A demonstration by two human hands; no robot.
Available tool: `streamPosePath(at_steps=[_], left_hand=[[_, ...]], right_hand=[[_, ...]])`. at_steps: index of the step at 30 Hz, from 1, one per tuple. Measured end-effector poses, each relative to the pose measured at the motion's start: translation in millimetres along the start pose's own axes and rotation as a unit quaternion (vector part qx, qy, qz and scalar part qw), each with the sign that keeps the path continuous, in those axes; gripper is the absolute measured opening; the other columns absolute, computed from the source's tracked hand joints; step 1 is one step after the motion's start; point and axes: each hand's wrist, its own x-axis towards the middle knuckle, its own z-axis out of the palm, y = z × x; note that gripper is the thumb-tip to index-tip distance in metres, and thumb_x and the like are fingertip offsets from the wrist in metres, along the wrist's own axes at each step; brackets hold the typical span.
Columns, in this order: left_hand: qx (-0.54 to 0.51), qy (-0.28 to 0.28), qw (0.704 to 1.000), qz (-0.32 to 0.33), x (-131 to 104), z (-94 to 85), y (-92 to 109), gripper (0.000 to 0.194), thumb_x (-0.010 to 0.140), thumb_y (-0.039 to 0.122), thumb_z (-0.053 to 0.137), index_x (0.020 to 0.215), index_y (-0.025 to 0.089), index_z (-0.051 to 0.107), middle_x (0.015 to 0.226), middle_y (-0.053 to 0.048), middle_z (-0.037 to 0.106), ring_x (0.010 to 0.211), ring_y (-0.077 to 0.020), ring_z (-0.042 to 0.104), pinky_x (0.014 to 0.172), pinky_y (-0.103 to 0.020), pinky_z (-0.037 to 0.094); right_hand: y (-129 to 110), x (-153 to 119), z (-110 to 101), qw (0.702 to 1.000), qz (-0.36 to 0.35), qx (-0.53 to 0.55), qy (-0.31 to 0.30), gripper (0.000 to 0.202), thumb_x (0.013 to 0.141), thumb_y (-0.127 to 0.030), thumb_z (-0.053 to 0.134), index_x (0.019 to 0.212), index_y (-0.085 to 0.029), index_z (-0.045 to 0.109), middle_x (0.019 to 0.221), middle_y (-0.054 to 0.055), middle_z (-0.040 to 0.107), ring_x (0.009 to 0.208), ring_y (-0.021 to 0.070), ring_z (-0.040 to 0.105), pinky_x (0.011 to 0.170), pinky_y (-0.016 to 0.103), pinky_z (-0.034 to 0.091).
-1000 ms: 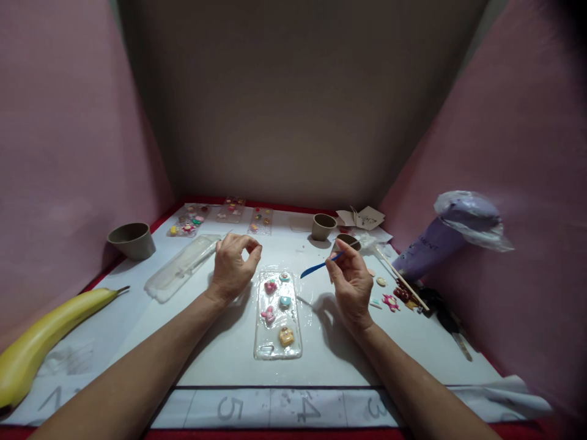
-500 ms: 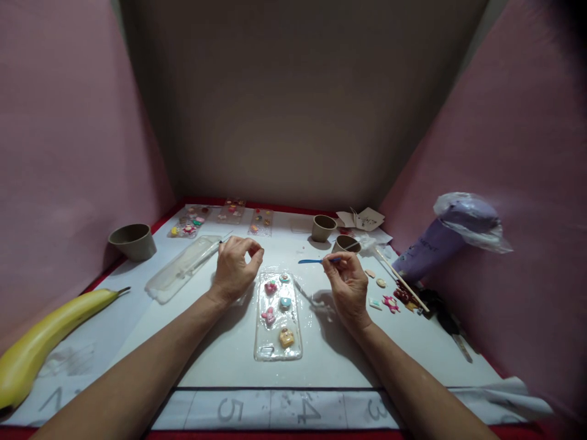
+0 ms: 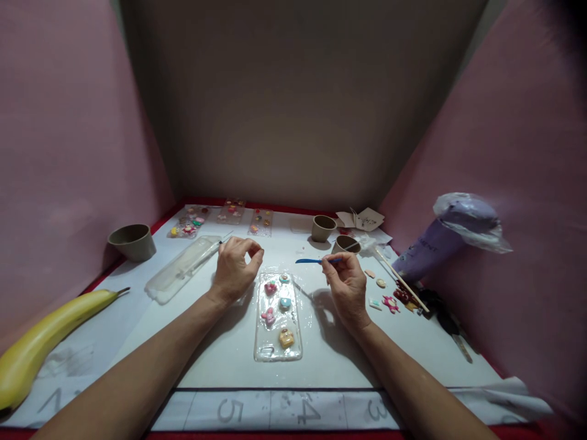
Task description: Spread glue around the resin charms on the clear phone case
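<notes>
In the middle lies a clear phone case (image 3: 293,349), coated in something glossy, with several small charms stuck on it. They include a pink rabbit (image 3: 268,315), a yellow bread-like piece (image 3: 287,338) and a blue one (image 3: 285,303). My right hand (image 3: 347,284), right of the case's top end, pinches a slim blue spatula (image 3: 308,261) whose blade points left above the board. Over the case's upper left hovers my left hand (image 3: 237,266), thumb and forefinger tips brought together in a ring; anything between the tips is too small to make out.
Loose charms (image 3: 391,304), a wooden stick (image 3: 403,280) and a purple bag (image 3: 426,244) lie right. Brown cups (image 3: 323,228) stand behind; another cup (image 3: 132,242) stands left. Decorated cases (image 3: 260,222) line the back. A long clear tray (image 3: 177,275) and a banana (image 3: 59,330) lie left.
The blue spatula's blade tip has shifted slightly left as my right hand tilts a little. My left hand and the phone case have stayed in place.
</notes>
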Motion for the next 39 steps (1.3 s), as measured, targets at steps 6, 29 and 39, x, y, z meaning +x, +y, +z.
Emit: streamPosePath(at_steps=[6, 29, 39], left_hand=[[0.002, -0.003, 1.0, 0.006, -0.3, 0.3, -1.7, 0.009, 0.08, 0.019, 0.057, 0.071, 0.02, 0.06, 0.076, -0.001, 0.065, 0.082, -0.02, 0.056, 0.083, -0.038, 0.036], [-0.002, -0.005, 1.0, 0.004, -0.4, 0.7, -1.4, 0.01, 0.08, 0.019, 0.057, 0.071, 0.02, 0.06, 0.076, 0.0, 0.065, 0.082, -0.0199, 0.056, 0.083, -0.037, 0.035], [-0.01, -0.011, 1.0, -0.013, 0.6, 1.2, -1.9, 0.013, 0.083, 0.026, 0.054, 0.072, 0.02, 0.059, 0.077, -0.002, 0.065, 0.081, -0.02, 0.056, 0.083, -0.037, 0.036]], right_hand=[[2.7, 0.4, 0.8, 1.0, 0.001, -0.003, -0.009, 0.017, 0.083, -0.032, 0.064, 0.089, -0.02, 0.054, 0.078, 0.0, 0.058, 0.062, 0.0104, 0.05, 0.055, 0.025, 0.04], [4.4, -1.6, 1.8, 0.998, 0.036, -0.008, -0.054, 0.023, 0.084, -0.032, 0.062, 0.103, -0.02, 0.059, 0.079, 0.001, 0.06, 0.073, 0.0139, 0.058, 0.066, 0.028, 0.046], [-0.8, -1.8, 1.6, 0.997, 0.033, -0.017, -0.062, 0.017, 0.082, -0.034, 0.065, 0.087, -0.019, 0.057, 0.071, -0.001, 0.055, 0.06, 0.0106, 0.049, 0.056, 0.025, 0.04]])
